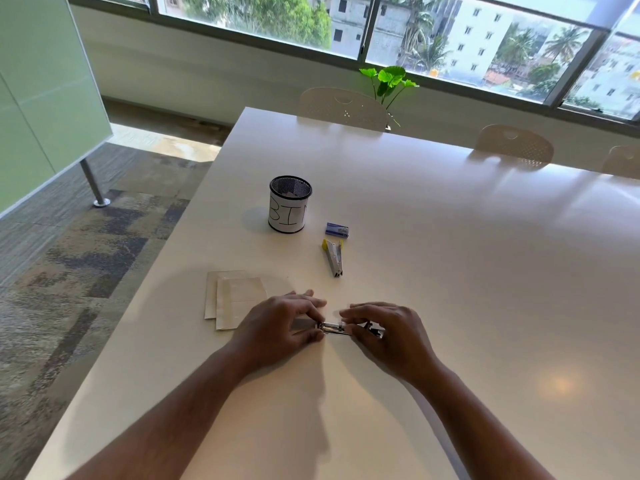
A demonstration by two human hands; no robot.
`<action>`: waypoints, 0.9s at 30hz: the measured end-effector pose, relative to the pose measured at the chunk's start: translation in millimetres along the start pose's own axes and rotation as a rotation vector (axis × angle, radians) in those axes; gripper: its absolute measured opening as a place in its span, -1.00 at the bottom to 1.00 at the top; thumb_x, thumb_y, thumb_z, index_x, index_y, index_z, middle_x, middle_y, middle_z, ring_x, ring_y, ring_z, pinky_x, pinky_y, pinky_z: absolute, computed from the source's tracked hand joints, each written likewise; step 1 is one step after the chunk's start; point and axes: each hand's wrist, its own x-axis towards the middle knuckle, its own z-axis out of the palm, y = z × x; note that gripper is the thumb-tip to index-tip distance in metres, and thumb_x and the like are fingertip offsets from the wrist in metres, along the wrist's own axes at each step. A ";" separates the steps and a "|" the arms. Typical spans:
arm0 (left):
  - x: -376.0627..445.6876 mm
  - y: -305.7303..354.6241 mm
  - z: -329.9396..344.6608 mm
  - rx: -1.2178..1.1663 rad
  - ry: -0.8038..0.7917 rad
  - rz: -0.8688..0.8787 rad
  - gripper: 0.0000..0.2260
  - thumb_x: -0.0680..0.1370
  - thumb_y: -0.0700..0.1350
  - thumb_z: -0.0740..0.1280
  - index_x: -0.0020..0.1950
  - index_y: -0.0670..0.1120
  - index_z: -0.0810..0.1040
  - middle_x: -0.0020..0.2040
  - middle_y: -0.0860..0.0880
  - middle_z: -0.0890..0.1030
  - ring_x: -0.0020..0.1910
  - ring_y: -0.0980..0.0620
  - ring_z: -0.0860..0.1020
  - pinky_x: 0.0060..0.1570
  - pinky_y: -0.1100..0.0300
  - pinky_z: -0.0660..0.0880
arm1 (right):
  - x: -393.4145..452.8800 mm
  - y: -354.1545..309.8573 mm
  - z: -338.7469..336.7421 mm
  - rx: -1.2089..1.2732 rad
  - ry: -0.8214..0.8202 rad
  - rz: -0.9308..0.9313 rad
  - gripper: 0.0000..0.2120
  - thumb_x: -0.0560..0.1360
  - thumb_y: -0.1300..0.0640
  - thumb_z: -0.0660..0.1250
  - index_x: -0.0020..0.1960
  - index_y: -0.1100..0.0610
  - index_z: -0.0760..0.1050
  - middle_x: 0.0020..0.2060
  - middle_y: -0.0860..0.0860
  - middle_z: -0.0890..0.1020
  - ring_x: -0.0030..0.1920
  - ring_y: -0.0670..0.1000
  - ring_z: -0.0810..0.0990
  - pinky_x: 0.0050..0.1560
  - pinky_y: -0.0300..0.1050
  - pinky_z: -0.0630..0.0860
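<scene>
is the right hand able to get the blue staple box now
Probably not yet: the right hand pinches the metal piece with the left hand; the blue box lies openly beyond.

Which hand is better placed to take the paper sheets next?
Probably left. The paper sheets lie right beside the left hand; the right hand is beyond the small stapler that both hands hold.

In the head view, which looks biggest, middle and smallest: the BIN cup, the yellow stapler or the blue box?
1. BIN cup
2. yellow stapler
3. blue box
They sit close together, so nearness hardly matters.
</scene>
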 end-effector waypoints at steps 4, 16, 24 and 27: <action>-0.3 0.7 -0.4 -0.001 -0.003 -0.001 -0.82 0.49 0.06 0.54 0.07 0.17 0.68 0.33 0.26 0.62 0.45 0.34 0.40 0.40 0.16 0.44 | -0.6 -1.6 -2.1 -0.006 -0.005 -0.007 -0.80 0.51 0.00 0.51 0.14 -0.13 0.69 0.00 -0.25 0.74 0.03 -0.30 0.68 -0.05 -0.15 0.66; -0.3 -1.5 1.3 0.006 0.009 0.016 -0.82 0.48 0.06 0.55 0.06 0.19 0.68 0.31 0.26 0.62 0.43 0.37 0.41 0.36 0.36 0.34 | 7.1 -4.1 -10.9 -0.064 -0.148 0.028 -0.87 0.47 -0.07 0.53 0.02 -0.15 0.73 -0.05 -0.27 0.75 0.00 -0.16 0.74 -0.01 -0.03 0.63; -0.2 -0.9 0.9 -0.010 -0.001 0.012 -0.84 0.49 0.03 0.56 0.05 0.16 0.70 0.32 0.22 0.63 0.44 0.36 0.40 0.39 0.36 0.32 | 11.0 -1.1 -7.6 0.024 -0.178 0.071 -0.87 0.42 -0.05 0.60 -0.05 -0.11 0.73 -0.13 -0.26 0.75 -0.12 -0.18 0.72 -0.04 0.00 0.61; 0.0 -0.2 1.1 -0.017 0.004 0.007 -0.84 0.48 0.02 0.56 0.04 0.15 0.70 0.32 0.21 0.63 0.43 0.35 0.41 0.42 0.28 0.36 | 8.3 -1.3 -6.2 0.055 -0.194 0.028 -0.92 0.45 0.00 0.57 -0.06 -0.06 0.73 -0.12 -0.18 0.75 -0.12 -0.10 0.72 -0.09 0.03 0.61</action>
